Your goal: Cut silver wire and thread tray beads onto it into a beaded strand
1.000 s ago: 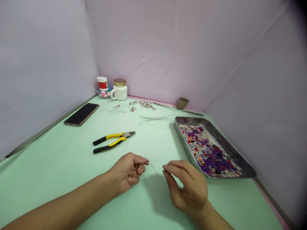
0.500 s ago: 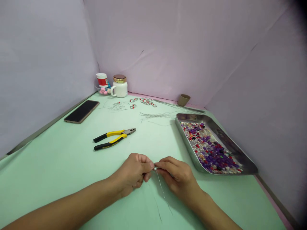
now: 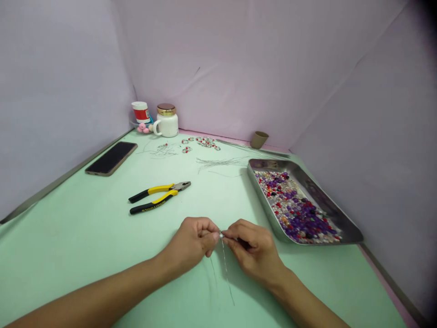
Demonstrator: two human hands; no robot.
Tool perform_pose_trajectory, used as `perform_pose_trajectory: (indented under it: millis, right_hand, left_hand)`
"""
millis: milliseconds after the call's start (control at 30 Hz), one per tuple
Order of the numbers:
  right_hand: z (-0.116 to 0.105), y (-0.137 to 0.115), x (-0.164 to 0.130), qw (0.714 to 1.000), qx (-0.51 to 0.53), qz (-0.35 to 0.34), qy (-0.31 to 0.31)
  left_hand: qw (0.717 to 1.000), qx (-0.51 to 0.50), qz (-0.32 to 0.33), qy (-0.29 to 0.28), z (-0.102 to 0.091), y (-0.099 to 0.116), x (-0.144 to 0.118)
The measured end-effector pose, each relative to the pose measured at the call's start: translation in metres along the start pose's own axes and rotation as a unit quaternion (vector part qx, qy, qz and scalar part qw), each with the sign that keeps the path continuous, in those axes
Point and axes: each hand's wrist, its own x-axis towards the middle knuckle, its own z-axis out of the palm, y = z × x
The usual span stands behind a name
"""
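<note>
My left hand [image 3: 198, 237] and my right hand [image 3: 253, 243] meet fingertip to fingertip above the near part of the table. Between them is a small white bead [image 3: 221, 235] on a thin silver wire [image 3: 226, 269], whose tail hangs down toward me. Left thumb and forefinger pinch the beaded wire from one side. From the other side, the right thumb and fingers pinch it as well. How the wire bends at the bead is hidden by the fingertips. Beyond my left hand lie yellow-and-black pliers [image 3: 160, 197], their jaws pointing right.
A metal tray [image 3: 273, 218] of mixed beads stands at the right. Farther back are wire pieces [image 3: 221, 162], small beaded rings [image 3: 206, 142], a brown cup [image 3: 259, 140] and a white lidded mug [image 3: 168, 124]. A phone [image 3: 112, 158] lies at the left.
The wire's hanging tail has swung left and hangs steeper. My fingers have shifted slightly around the bead, both hands still pinching. The whole view has moved a little.
</note>
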Motion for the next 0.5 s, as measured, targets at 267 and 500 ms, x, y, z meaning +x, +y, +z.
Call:
perform_pose_trajectory:
  millis: [267,500]
  right_hand:
    - [-0.0031,-0.0026,0.0000,0.999,0.006,-0.037,0.002]
    - [-0.0060,-0.0021,0.0042,0.998,-0.008,-0.061,0.009]
  left_hand:
    - [0.982,0.160,0.098,0.003,-0.0027,-0.0077,-0.0034]
    - [0.981,0.160,0.106,-0.003,-0.0014,-0.0019,-0.0063]
